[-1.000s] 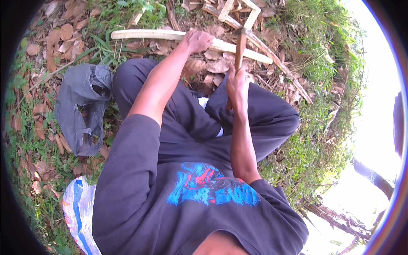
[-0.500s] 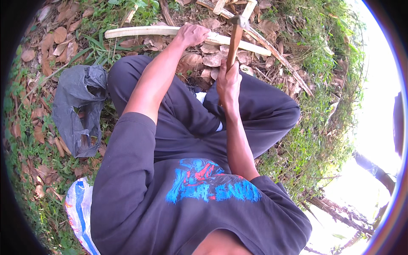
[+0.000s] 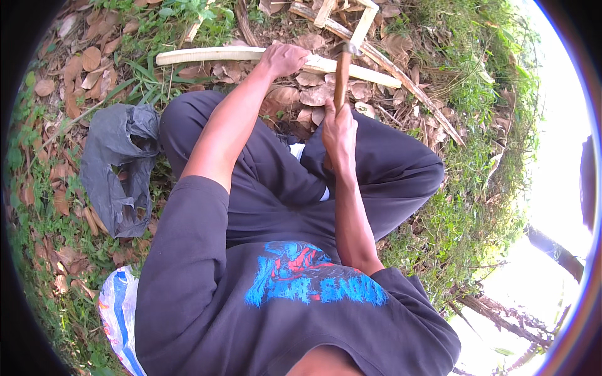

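Note:
My left hand [image 3: 285, 59] is closed over the middle of a long pale wooden strip [image 3: 207, 55], which lies roughly crosswise beyond my folded legs. My right hand [image 3: 339, 128] grips the wooden handle of a hammer [image 3: 342, 78]. The hammer's metal head is over the right part of the strip, close to or touching it; I cannot tell which. Whether a nail is under the head cannot be made out. The strip's left end reaches past my left knee, and its right end lies over dry leaves.
A thin bark-edged stick [image 3: 401, 78] slants along the ground behind the strip. Light wooden pieces [image 3: 364, 25] form an angled shape at the far edge. A dark plastic bag [image 3: 110, 169] lies by my left knee, and a white-and-blue sack [image 3: 119, 313] sits by my left elbow.
The hammer head has come down toward the strip, with my right hand turning slightly. My left hand stays in place on the strip.

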### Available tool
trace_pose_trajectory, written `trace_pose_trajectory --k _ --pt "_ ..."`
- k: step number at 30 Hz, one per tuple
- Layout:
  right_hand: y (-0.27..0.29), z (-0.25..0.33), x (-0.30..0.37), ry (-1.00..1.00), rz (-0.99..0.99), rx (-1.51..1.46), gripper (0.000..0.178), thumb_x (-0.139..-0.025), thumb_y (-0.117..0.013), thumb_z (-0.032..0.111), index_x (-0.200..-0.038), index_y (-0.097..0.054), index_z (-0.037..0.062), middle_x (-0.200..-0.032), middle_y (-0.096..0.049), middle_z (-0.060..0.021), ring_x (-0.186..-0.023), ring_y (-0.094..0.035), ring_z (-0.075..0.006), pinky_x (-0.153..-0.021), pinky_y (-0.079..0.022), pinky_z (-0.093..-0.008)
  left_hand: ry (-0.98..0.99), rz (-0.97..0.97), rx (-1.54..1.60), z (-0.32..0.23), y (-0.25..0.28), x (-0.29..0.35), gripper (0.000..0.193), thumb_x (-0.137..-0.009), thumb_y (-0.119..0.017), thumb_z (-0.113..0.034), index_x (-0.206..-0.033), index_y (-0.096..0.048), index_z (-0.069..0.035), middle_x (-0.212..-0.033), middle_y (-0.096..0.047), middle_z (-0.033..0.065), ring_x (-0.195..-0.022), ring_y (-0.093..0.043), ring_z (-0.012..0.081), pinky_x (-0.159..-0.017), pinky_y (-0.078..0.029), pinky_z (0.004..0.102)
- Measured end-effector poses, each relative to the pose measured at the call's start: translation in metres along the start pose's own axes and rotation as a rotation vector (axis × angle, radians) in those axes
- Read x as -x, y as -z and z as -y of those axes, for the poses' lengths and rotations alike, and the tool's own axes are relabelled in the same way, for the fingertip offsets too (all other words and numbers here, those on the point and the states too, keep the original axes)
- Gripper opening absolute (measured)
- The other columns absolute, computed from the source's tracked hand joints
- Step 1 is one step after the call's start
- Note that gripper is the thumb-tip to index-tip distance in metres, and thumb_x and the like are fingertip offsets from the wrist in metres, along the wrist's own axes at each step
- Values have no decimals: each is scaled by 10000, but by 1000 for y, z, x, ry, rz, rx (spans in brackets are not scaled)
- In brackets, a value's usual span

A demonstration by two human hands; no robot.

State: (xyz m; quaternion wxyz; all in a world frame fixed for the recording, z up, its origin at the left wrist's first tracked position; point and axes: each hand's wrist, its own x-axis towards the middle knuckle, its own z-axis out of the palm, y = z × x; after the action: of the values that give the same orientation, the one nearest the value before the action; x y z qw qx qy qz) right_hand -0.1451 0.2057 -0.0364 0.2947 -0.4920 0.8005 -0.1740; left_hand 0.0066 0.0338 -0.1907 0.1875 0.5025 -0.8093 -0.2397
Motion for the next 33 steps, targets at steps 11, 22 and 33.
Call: trace_pose_trajectory --k 11,22,33 --pt "2 6 4 115 3 -43 409 -1052 -546 355 -925 -514 -33 -819 -631 -358 -847 -596 -580 -682 -428 -634 -21 32 -43 8 -1 -4 340 -1024 -528 -413 -1220 -728 -220 -1186 -734 71 -1011 -730 322 -905 -599 456" --pt "2 19 -17 297 -86 -51 349 -1048 -553 298 -933 -459 -18 -739 -617 -357 -695 -606 -563 -540 -435 -614 -95 -79 -78 11 -7 -4 271 -1007 -586 -329 -1196 -732 -200 -1169 -739 82 -951 -745 316 -843 -622 422" --pt "-3 -1 -11 262 -115 32 330 -1050 -556 279 -950 -437 -13 -715 -603 -354 -717 -605 -566 -532 -441 -588 -49 -5 -84 28 -27 -5 324 -1050 -487 -396 -1214 -716 -236 -1229 -726 45 -935 -747 296 -817 -628 451"
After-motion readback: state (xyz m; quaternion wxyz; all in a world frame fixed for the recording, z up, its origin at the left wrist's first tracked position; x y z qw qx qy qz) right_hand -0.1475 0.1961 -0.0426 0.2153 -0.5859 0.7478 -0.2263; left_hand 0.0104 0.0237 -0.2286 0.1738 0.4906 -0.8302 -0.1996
